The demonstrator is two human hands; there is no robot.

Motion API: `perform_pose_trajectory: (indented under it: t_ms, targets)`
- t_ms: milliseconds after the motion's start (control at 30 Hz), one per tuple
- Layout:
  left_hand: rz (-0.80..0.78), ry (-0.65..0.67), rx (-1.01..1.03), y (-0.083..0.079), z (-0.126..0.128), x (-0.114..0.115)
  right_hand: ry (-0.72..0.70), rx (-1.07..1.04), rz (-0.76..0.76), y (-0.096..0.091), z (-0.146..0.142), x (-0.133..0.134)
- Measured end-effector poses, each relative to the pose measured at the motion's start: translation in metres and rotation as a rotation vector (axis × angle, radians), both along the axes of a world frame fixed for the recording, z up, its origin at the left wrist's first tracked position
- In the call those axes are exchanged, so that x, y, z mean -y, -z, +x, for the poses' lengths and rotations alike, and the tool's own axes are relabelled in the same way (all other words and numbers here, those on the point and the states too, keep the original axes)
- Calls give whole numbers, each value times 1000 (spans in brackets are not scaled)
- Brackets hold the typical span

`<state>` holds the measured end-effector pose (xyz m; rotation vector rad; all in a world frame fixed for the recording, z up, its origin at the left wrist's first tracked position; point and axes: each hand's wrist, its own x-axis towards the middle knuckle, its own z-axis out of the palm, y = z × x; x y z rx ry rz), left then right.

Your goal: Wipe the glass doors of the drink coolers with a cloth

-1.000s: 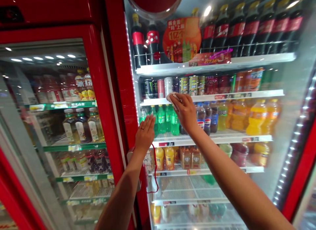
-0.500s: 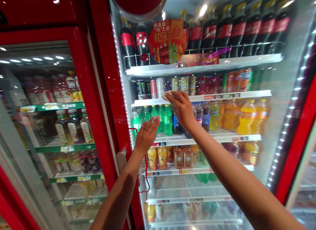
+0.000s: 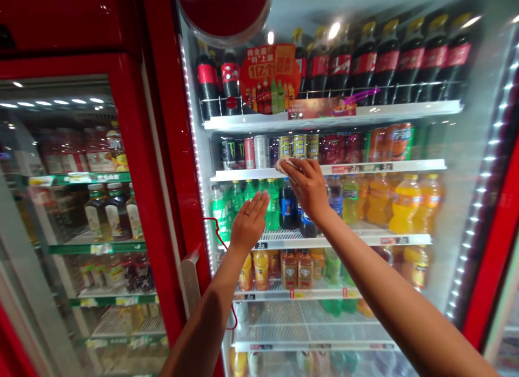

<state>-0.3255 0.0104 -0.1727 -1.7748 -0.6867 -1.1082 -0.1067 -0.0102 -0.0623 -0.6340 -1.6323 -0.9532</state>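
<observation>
A white cloth [image 3: 284, 164] is held bunched under the fingers [image 3: 302, 169] of the right hand [image 3: 308, 190] against the glass door [image 3: 458, 139] of a drinks fridge [image 3: 194, 150], level with a shelf edge [image 3: 365, 168]; the left hand [image 3: 249, 223] is held open, fingers spread, beside it, before green bottles [image 3: 272, 207].

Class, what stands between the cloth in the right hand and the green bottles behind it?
The glass door of the fridge: the cloth, held in the right hand, lies on its outer side, while the green bottles stand on the shelf inside.
</observation>
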Motion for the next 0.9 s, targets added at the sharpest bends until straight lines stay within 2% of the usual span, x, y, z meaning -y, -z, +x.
perform_pose_trajectory:
  t_ms: [133, 233, 300, 433, 567, 667, 767, 900]
  targets:
    - [5, 2, 0, 2, -1, -1, -38, 68, -25, 15, -16, -1]
    - [14, 7, 2, 3, -1, -1, -35, 182, -40, 34, -5, 1]
    - [13, 9, -1, 3, -1, -1, -11, 215, -25, 40, 8, 2]
    - [32, 11, 9, 3, 0, 1, 11, 91, -11, 24, 18, 1]
    - [24, 14, 9, 3, -1, 1, -17, -35, -26, 4, 1, -2]
    - [17, 21, 4, 3, -2, 2, -27, 41, -45, 9, -4, 0]
    - [12, 23, -4, 2, -3, 3, -23, 170, -68, 22, 12, 5]
    - [20, 22, -1, 2, -2, 4, 13, 127, -44, 23, 35, 6]
